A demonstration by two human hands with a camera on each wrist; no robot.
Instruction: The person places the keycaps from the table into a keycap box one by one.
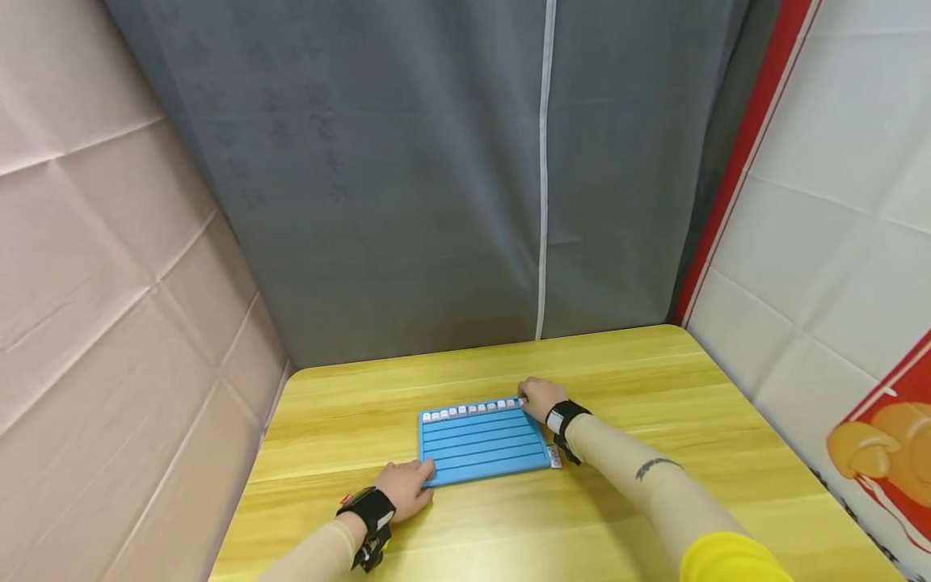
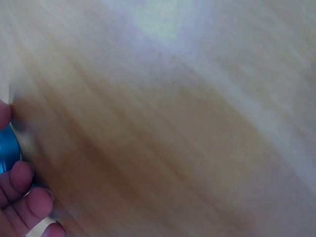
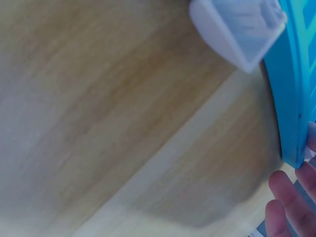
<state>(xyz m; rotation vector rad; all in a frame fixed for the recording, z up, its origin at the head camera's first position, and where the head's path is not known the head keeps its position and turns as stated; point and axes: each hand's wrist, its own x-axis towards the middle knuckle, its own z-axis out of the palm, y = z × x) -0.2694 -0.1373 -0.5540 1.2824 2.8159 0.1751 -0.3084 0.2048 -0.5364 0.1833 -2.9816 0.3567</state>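
Note:
A blue grooved board (image 1: 483, 443) lies flat on the wooden table, with a row of several small white blocks (image 1: 472, 409) along its far edge. At the near left corner my left hand (image 1: 407, 487) grips the board, its thumb and fingers on either side of the blue corner (image 2: 9, 148) in the left wrist view. Over the far right corner, my right hand (image 1: 541, 396) pinches a white block (image 3: 309, 153) between thumb and finger. The other right fingers (image 3: 291, 202) extend past the corner. Most of both hands lies outside the wrist views.
A pale, scoop-shaped plastic piece (image 3: 242, 29) juts from the board's right side. The yellow wooden table (image 1: 349, 404) has rounded far corners. A grey curtain (image 1: 407, 202) hangs behind it, with pale cloth (image 1: 131, 323) on the left and a white, red-edged sheet (image 1: 822, 226) on the right.

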